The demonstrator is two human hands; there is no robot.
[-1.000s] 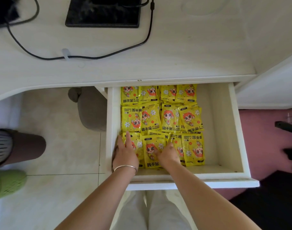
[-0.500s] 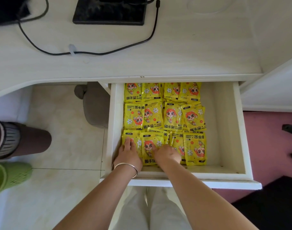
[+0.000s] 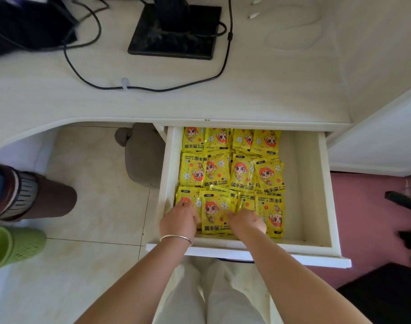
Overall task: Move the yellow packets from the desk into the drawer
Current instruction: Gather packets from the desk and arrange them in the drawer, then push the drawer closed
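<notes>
Now | yellow packets (image 3: pixel 231 176) fill drawer (image 3: pixel 305 183) left side | desk (image 3: pixel 246 99) bare of packets | left hand (image 3: pixel 177 220), right hand (image 3: pixel 247 222) pressing front row, grip unclear

Soft, even daylight is filling the scene, bright without harsh edges. The desk (image 3: pixel 246 94) beyond the fingers is reading pale and slightly washed out, most of all toward its far right. The packets (image 3: pixel 230 174) ahead of the fingertips are catching small glints on their glossy film, yet their print is staying legible. Both hands are smearing a little, the left hand (image 3: pixel 178 221) more than the right hand (image 3: pixel 247 222), whose fingers (image 3: pixel 232 217) are looking soft. A faint shadow is lying inside the drawer (image 3: pixel 302 206) to the right of the fingers. Wide-angle distortion is bending the desk edge, and the corners are blurring, the dark items at far right especially.
</notes>
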